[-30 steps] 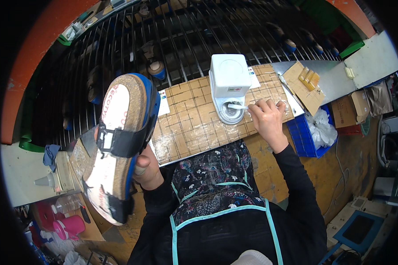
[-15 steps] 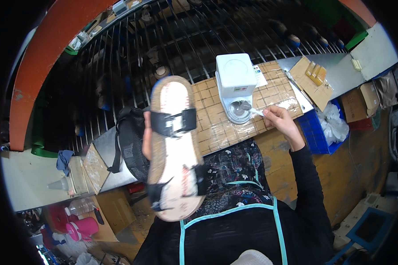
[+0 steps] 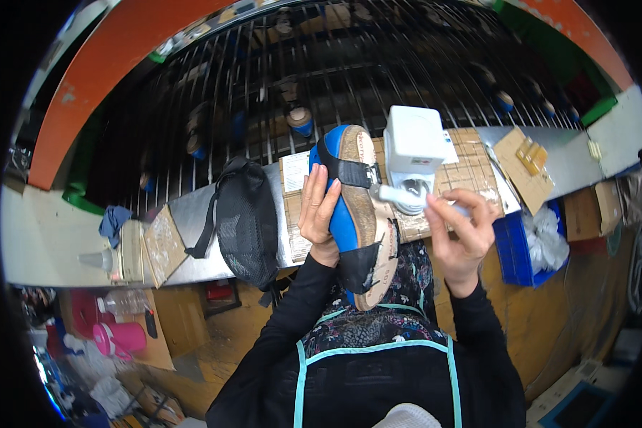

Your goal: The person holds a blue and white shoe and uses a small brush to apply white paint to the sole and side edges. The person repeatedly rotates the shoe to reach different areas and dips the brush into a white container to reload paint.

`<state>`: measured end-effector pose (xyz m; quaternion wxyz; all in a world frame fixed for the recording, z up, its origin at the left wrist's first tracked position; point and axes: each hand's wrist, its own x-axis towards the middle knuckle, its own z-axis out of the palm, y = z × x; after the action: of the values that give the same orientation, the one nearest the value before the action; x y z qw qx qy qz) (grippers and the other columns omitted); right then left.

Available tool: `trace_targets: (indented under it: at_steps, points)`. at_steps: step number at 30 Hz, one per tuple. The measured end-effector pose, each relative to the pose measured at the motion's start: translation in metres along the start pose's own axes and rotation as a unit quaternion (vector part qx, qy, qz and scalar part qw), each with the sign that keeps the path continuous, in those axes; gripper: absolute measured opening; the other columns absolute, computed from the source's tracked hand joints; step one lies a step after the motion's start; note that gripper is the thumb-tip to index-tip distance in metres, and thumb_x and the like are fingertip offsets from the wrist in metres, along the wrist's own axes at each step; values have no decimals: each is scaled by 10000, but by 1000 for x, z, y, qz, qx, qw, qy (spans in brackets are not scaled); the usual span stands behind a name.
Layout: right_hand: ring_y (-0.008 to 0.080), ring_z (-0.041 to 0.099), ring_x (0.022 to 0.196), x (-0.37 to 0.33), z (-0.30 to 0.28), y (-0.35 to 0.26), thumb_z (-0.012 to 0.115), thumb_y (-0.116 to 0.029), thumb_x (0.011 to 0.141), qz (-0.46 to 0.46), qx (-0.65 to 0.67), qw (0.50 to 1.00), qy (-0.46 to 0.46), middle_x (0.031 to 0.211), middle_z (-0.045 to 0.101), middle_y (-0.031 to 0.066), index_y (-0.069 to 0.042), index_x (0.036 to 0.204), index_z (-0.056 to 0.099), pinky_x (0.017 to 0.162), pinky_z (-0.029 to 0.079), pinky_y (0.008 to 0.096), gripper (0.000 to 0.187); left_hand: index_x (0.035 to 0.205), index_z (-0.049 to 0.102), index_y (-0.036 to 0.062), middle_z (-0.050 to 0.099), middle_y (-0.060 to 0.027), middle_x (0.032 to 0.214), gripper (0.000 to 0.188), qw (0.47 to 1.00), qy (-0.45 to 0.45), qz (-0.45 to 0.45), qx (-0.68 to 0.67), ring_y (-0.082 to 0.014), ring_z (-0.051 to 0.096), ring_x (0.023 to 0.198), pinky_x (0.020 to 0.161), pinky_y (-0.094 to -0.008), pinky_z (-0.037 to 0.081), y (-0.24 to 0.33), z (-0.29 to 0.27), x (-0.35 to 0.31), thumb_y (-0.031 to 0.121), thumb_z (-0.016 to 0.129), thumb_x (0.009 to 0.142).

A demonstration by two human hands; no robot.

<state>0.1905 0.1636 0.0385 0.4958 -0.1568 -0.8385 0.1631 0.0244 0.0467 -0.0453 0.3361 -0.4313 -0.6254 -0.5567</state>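
Observation:
A sandal sole with black straps (image 3: 357, 173), fitted on a blue shoe last (image 3: 344, 227), stands tilted on its side in front of me. My left hand (image 3: 319, 214) holds it, with the fingers pressed along the blue side and the sole's underside turned right. In my right hand (image 3: 460, 232) is a small white brush (image 3: 399, 195), pinched between thumb and fingers and blurred by motion. Its tip is at the sole's edge by the upper strap; whether they touch I cannot tell. Just beyond the brush stands a white dispenser (image 3: 415, 143) with a round cup at its base.
Behind the bench runs a rack of metal rods (image 3: 264, 93) carrying several blue lasts. A black mesh bag (image 3: 248, 221) lies at the left. To the right are a blue crate (image 3: 513, 250) with white plastic bags and cardboard with yellowish blocks (image 3: 531, 155).
The sandal has moved right and turned edge-on, showing its blue last. My right hand has lifted the brush out of the dispenser's cup and brought it left to the sole.

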Motion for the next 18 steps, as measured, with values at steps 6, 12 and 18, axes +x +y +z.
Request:
trace_targets:
  at_steps: [6, 12, 18]
  points:
    - [110, 502, 671, -16, 22, -23, 768, -96, 769, 208, 201, 953, -93, 938, 616, 39, -103, 964, 767, 718, 357, 262, 194, 1139, 598, 135, 602, -183, 1282, 312, 1000, 1, 16, 17, -403, 545, 1224, 1052, -553, 385, 2, -22, 2, 157, 690, 842]
    - [110, 474, 643, -7, 39, -23, 756, -96, 791, 167, 164, 969, -77, 915, 590, 42, -81, 964, 761, 697, 359, 258, 173, 1138, 589, 180, 627, -157, 1251, 343, 997, -41, 40, 58, -401, 561, 1205, 1022, -559, 408, 4, -41, 3, 130, 702, 817]
    - [107, 466, 635, 14, 47, -17, 759, -118, 794, 129, 129, 981, -58, 911, 587, 23, -92, 957, 758, 739, 321, 279, 165, 1130, 580, 177, 632, -149, 1237, 344, 997, -48, 46, 49, -411, 564, 1195, 1009, -581, 414, 5, -46, 3, 118, 702, 813]
